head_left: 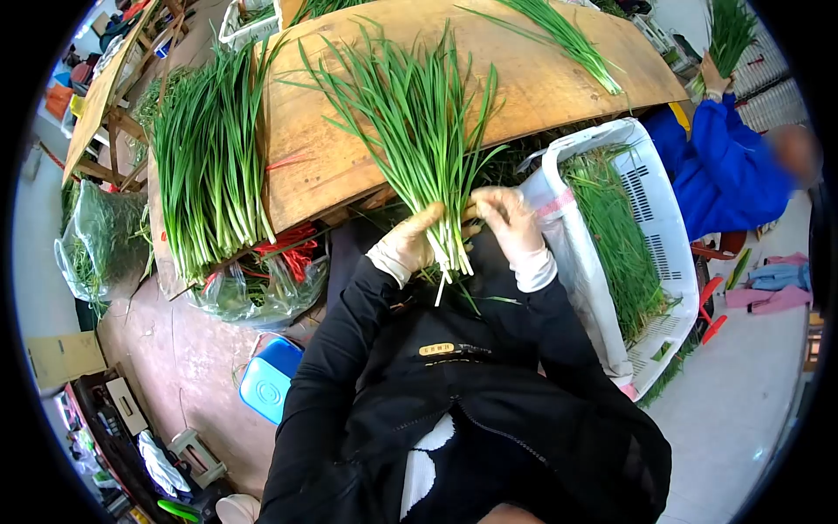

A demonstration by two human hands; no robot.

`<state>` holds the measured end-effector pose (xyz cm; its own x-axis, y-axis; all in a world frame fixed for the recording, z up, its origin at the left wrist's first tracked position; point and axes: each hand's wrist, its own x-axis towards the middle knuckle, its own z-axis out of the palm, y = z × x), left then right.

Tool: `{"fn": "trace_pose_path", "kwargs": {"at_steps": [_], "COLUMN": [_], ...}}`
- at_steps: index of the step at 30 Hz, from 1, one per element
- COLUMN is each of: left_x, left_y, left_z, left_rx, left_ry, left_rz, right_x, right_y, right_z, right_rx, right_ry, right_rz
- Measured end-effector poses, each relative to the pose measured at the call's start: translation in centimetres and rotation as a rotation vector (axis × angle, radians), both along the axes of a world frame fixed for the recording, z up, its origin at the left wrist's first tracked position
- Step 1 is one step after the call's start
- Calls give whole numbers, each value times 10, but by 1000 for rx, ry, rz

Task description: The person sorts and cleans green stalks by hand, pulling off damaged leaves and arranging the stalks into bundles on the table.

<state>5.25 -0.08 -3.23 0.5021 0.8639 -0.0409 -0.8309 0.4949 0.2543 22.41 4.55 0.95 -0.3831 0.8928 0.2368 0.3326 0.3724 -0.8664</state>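
Note:
A loose bunch of garlic chives [423, 140] spreads over the edge of the wooden table [327, 166], its pale stem ends pointing toward my body. My left hand [410, 244], in a white glove with stained fingertips, is closed around the bunch near those ends. On the other side my right hand [515, 229], gloved too, has its fingers bent together beside the stems. Whatever it pinches is too small to make out. A few loose stalks hang below the bunch over my dark clothing.
A thick pile of chives [209, 157] lies at the table's left end. More chives [567, 44] rest at the far right. Close by my right arm stands a white crate [676, 262] with greens inside. A co-worker in blue [724, 175] holds a bunch. A blue container [271, 377] sits on the floor.

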Motion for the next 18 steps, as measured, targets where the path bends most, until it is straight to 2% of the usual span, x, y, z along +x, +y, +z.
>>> {"fn": "trace_pose_path", "kwargs": {"at_steps": [2, 3, 4, 7, 8, 10, 12, 14, 15, 17, 18], "left_x": [-1, 0, 0, -2, -4, -5, -5, -5, -5, -6, -7], "left_y": [-2, -2, -2, -2, -2, -5, -5, -6, -9, -9, -10], "left_z": [6, 4, 4, 1, 6, 17, 14, 11, 14, 3, 3], "left_rx": [44, -15, -15, -10, -9, 116, 133, 79, 63, 76, 90], "left_ry": [103, 71, 72, -13, -11, 68, 76, 18, 20, 9, 0], "left_rz": [-46, -46, -51, -81, -76, -93, -99, -78, -52, -28, -3], "right_x": [-10, -12, -18, -24, -23, -22, 7, 31, 48, 76, 69], "right_y": [11, 23, 27, 49, 60, 50, 49, 41, 34, 20, 14], "right_z": [23, 18, 11, 2, 3, 36, 59, 63, 60, 46, 40], "right_rx": [294, 382, 501, 618, 556, -51, -485, -660, -660, -786, -890], "right_ry": [-222, -326, -453, -417, -323, 288, 764, 1129, 1127, 245, -70], "right_rz": [29, 121, 107, 200, 203, 90, 203, 724, 721, 684, 502]}}
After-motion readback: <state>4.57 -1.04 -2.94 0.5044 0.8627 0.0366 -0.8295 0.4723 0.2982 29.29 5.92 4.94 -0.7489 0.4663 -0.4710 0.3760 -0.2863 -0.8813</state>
